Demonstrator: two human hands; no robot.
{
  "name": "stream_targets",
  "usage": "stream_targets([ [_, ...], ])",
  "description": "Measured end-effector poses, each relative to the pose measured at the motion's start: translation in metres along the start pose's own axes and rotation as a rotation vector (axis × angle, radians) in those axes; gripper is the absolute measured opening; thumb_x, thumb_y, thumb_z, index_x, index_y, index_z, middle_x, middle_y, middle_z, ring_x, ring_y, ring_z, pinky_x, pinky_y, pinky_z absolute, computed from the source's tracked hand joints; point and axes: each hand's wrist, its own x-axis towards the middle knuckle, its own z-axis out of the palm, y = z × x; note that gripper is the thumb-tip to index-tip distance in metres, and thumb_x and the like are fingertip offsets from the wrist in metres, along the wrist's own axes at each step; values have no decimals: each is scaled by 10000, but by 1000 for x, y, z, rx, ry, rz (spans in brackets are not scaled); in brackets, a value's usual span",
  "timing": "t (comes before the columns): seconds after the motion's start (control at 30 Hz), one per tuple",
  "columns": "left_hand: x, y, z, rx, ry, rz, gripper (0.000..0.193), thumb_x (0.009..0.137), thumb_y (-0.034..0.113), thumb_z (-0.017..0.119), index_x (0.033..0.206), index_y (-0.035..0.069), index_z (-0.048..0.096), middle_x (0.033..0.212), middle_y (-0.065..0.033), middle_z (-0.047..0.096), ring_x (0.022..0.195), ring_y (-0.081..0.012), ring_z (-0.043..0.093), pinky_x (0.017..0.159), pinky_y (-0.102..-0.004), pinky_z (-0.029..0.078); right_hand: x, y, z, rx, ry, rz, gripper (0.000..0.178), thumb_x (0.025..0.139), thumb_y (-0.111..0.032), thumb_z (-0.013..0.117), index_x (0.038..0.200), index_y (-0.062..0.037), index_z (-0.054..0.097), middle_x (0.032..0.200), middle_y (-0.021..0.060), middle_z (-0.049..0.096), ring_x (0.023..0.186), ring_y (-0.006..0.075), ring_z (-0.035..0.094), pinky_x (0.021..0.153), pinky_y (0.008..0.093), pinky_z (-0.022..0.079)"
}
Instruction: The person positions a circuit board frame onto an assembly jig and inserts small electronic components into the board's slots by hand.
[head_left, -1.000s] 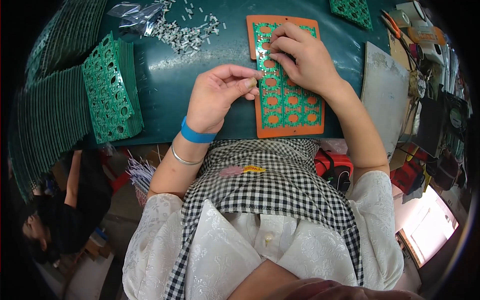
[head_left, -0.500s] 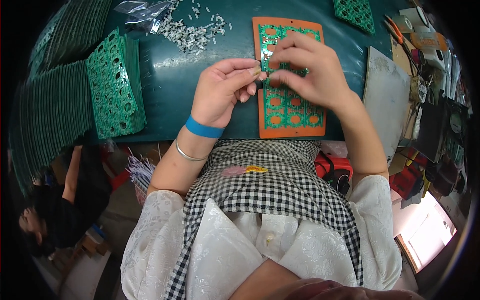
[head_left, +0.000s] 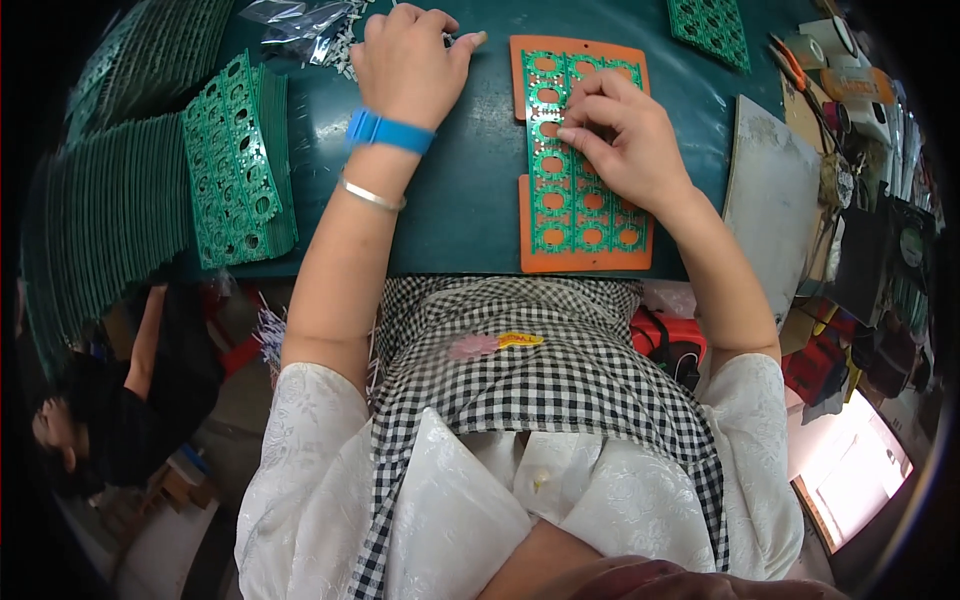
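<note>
My left hand (head_left: pixel 412 62) reaches over the pile of small white pieces (head_left: pixel 345 50) at the far side of the table and hides most of it. Its thumb stands apart from the bent fingers, whose tips are partly hidden. On the right, my right hand (head_left: pixel 628 140) is above a green circuit board panel (head_left: pixel 553 182) with rows of round cut-outs. Thumb and forefinger are pinched together at the panel's left columns; anything between them is too small to make out. The panel lies on an orange backing plate (head_left: pixel 585 262).
Stacked green panels (head_left: pixel 222 165) stand at the left, with long rows of more panels (head_left: pixel 110 200) beyond. A clear plastic bag (head_left: pixel 300 30) lies by the pile. Another panel (head_left: pixel 708 30), a grey board (head_left: pixel 765 190) and orange-handled pliers (head_left: pixel 787 60) are at the right. A person (head_left: pixel 150 390) is at lower left.
My left hand has left the panel's edge and moved far and left to the white pieces. My right hand's fingers have closed into a pinch over the panel.
</note>
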Motion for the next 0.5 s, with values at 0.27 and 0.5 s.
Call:
stream_targets([
  [0.27,-14,-24,17,87,-179,-9,150,810,262,739,780,116,721,902,-35,652,973,-285,556,813,-476,397,-2,5,0,61,-105,19,79,788,12,712,811,-2,637,936,42,614,809,184,631,662,286,517],
  [0.5,-36,-18,1,82,-183,83,143,780,242,765,788,117,698,913,-26,645,961,-277,554,814,-462,395,-4,2,-2,27,-151,-22,78,778,-12,715,807,-3,643,937,53,621,831,209,634,689,308,522],
])
